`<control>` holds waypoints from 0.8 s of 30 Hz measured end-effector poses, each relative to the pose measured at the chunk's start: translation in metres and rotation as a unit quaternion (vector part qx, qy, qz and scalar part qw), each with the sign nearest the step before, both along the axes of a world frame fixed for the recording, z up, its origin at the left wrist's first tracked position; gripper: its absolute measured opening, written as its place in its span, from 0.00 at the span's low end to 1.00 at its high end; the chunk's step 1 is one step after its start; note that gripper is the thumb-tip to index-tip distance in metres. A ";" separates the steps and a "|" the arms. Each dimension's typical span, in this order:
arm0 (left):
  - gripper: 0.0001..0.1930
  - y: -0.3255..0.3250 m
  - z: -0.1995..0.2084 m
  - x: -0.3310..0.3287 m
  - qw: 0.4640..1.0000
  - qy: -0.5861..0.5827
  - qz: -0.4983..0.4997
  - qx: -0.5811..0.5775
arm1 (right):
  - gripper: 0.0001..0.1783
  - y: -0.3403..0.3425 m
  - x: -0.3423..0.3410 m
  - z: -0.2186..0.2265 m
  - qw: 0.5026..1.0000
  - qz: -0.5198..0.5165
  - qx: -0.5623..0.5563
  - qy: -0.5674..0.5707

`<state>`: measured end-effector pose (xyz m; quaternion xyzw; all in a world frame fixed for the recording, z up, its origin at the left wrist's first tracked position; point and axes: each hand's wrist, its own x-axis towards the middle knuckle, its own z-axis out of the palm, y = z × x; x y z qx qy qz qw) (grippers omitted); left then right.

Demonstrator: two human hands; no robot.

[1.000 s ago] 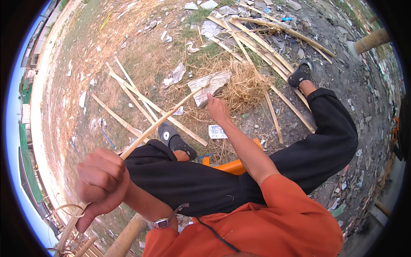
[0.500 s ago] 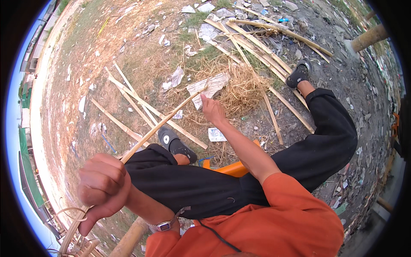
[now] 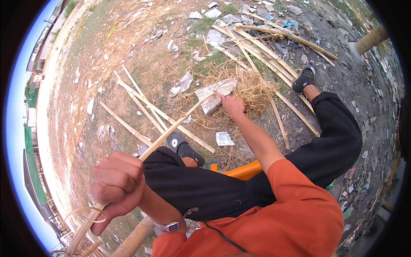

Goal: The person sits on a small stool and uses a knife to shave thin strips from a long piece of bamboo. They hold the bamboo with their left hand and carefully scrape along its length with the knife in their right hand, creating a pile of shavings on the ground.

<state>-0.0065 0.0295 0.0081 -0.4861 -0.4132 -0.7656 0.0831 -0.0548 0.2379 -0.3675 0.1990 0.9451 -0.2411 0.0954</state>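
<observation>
My left hand is a closed fist around a long pale bamboo strip. The strip slants away to the right, its far end at a weathered wooden block on the ground. Behind the fist, thin split strands and a curled shaving trail from the strip. My right hand is closed close to the strip's far end, above the block's right side. A small dark end pokes out under that hand; the fingers hide the rest of this tool, and its kind cannot be made out.
Cut bamboo strips lie left of the block, with more slats at the far right. Dry straw surrounds the block. My shoes flank it. An orange seat shows between my legs; a round post stands at right.
The view has shifted a little. My right hand has moved slightly right against the block, and the dark end beneath it now shows. My left fist still grips the strip.
</observation>
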 end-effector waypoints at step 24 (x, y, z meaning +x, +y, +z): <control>0.34 -0.022 -0.008 0.005 0.970 -0.139 0.197 0.039 | 0.36 -0.048 0.008 0.008 0.995 -0.083 -0.053 0.012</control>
